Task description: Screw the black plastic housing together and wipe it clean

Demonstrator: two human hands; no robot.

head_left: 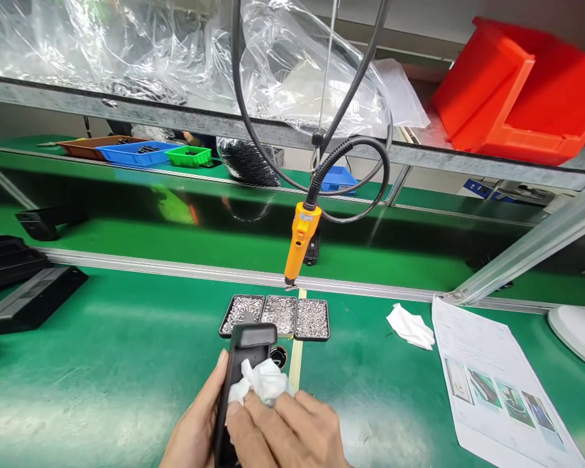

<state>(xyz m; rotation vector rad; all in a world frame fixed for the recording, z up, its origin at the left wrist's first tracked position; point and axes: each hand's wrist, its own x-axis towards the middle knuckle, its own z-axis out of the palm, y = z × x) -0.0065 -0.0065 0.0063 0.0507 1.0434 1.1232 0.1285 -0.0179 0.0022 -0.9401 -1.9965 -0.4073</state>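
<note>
My left hand (195,426) grips the long black plastic housing (241,377); right hand (287,432) fingers pressed together, pinching white wipe (263,382) flat—keep firm, even strokes.

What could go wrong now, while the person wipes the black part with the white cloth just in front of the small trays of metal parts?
1. The black part, held upright in the left hand, reaches close to the three trays of screws; a push forward might tip them and scatter the pieces.
2. The orange electric screwdriver hangs just beyond the trays; lifting the part could bump it.
3. The right hand presses the white cloth with fingertips only, so it may slip off.
</note>
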